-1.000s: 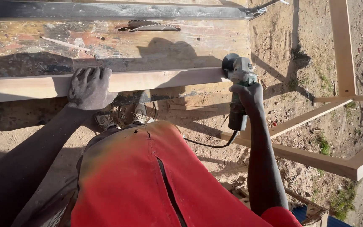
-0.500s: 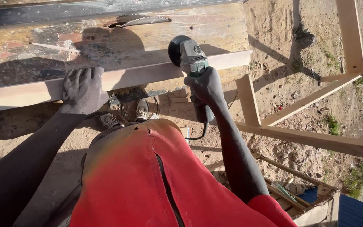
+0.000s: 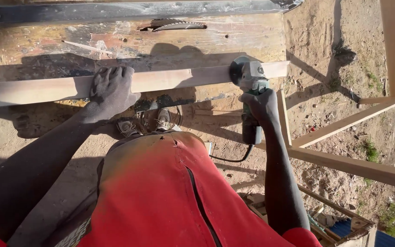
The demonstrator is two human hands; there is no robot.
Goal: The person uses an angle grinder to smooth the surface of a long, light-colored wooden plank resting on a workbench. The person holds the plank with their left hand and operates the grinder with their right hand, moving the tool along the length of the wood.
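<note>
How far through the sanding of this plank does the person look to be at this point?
Done: cannot be told; the plank looks evenly pale all along. In hand: the left hand presses the plank down on the worn bench, while the right hand holds the angle grinder with its disc near the plank's right end. Left: the long stretch towards the left hand, if untreated.

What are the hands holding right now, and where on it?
The right hand grips an angle grinder around its body, behind the head. The left hand presses flat on a long wooden board, partway along it.
</note>
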